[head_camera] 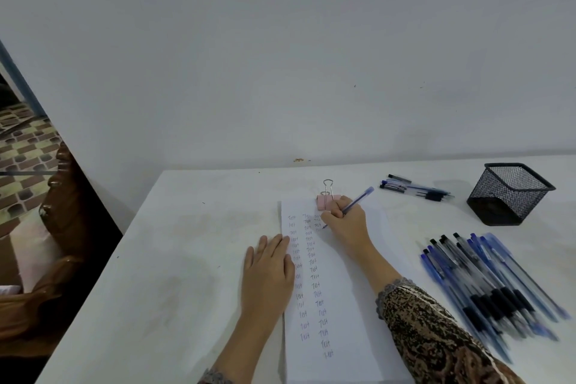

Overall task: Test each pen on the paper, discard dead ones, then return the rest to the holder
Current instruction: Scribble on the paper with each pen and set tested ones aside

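Blurring together, pen pile (486,287) indistinct.

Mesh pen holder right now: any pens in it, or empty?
Empty. Nothing rises above the mesh holder, and nothing shows through its sides.

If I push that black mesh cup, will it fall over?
It would probably slide, not tip: the black mesh cup looks squat with a broad flat base. Nothing sticks out of it and it is thin wire, so it is likely light.
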### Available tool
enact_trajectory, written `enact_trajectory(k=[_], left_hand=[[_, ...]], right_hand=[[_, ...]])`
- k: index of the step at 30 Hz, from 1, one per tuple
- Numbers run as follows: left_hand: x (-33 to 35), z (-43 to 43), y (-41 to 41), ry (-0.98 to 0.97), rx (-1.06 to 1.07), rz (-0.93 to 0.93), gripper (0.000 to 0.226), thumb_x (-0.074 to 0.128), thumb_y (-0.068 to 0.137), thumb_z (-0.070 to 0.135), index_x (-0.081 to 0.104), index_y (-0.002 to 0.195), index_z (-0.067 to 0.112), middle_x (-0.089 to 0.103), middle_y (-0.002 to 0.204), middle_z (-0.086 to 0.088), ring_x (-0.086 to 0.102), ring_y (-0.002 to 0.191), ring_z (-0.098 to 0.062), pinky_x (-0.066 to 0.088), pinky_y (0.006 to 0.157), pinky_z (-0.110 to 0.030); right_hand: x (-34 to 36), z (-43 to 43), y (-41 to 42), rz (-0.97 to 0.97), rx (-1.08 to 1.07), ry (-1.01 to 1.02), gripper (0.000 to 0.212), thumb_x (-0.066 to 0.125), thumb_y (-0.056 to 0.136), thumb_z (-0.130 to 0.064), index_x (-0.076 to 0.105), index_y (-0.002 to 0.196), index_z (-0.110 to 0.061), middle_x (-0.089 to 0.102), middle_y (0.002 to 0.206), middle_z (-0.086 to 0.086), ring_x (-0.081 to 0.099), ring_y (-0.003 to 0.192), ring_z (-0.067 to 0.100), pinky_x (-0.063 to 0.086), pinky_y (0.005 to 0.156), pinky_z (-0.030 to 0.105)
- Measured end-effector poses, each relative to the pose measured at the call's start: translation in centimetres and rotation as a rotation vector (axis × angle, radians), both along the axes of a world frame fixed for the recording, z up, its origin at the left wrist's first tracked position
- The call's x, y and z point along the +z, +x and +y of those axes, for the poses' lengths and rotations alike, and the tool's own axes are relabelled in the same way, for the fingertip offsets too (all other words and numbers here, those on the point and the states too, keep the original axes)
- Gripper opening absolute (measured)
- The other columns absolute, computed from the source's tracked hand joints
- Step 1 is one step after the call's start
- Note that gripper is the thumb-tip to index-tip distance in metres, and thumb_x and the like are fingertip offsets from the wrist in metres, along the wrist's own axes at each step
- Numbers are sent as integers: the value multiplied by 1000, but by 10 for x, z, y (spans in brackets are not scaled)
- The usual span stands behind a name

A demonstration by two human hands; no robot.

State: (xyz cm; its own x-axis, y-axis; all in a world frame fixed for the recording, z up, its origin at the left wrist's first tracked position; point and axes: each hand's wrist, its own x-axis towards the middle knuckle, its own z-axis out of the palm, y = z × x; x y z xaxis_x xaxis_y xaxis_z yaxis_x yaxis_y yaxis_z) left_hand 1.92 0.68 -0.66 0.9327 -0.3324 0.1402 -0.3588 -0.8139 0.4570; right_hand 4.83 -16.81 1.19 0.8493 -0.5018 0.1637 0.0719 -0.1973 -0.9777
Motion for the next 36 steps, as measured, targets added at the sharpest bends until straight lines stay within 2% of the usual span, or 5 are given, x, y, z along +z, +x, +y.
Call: enact_trajectory(k=[9, 14, 18, 25, 36], left_hand=[[2, 1, 0, -24, 4, -13, 43, 26, 100, 26, 29, 143, 27, 25, 151, 15, 9, 144, -9, -1, 116, -28], [-4, 0, 3, -37, -16, -62, 41, 25, 99, 27, 42, 136, 26, 33, 148, 10, 20, 142, -15, 11, 117, -34], [-6, -2, 6, -248, -87, -169, 28, 47, 92, 22, 66, 112, 18, 58, 127, 2, 50, 122, -20, 34, 103, -27], [11, -14, -1, -226, -220, -30, 40, 44, 89, 53, 47, 128, 43, 52, 107, 31, 41, 108, 2, 16, 89, -22], [17, -11, -7, -805, -49, 222, 11, 66, 84, 15, 70, 87, 25, 71, 81, -5, 61, 70, 1, 46, 69, -10]], right_hand=[[26, -28, -22, -286, -176, 609, 41, 43, 93, 2, 43, 59, -19, 44, 57, -3, 42, 40, 10, 34, 40, 18], [7, -48, -35, -95, -13, -241, 20, 40, 96, -32, 57, 98, -23, 62, 81, 7, 56, 67, 7, 43, 63, 14], [-7, -45, -39, -10, -13, -659, 17, 69, 83, -16, 59, 70, -9, 52, 58, -2, 46, 54, 12, 40, 61, 21], [-7, -2, -65, -34, 467, -349, 34, 60, 82, 13, 65, 80, -21, 65, 80, -17, 62, 79, 0, 48, 73, 12], [8, 17, -68, -21, 30, 588, 45, 30, 99, -26, 53, 67, -3, 37, 38, 5, 26, 33, 14, 20, 43, 26]])
